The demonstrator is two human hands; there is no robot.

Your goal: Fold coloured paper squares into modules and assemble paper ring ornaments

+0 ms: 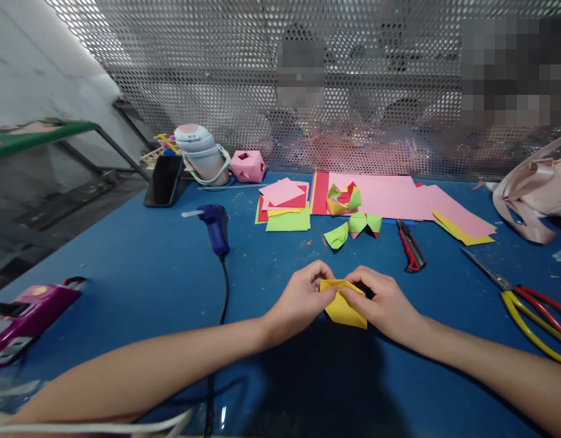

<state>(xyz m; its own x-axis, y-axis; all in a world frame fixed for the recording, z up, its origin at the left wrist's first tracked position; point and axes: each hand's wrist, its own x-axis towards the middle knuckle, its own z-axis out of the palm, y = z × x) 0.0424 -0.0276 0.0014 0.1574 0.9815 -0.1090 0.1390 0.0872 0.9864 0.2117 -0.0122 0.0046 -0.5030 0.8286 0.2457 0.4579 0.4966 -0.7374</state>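
A folded piece of yellow paper [346,311] is held above the blue table, near its middle. My left hand [305,295] pinches its upper left edge between thumb and fingers. On the other side, my right hand [385,301] pinches the upper right part, its thumb close to the left one. Just beyond the hands lie folded green paper pieces [337,236] and a joined green, yellow and red paper shape [344,199]. A stack of coloured paper squares [287,219] is behind my left hand.
A blue glue gun [215,228] with its cord stands left. A red box cutter [411,246] and scissors [512,289] lie right. Along the back are a phone [164,181], a bottle [202,155], a pink paper ball [247,166] and pink sheets [385,196]. A purple power strip [31,319] sits far left.
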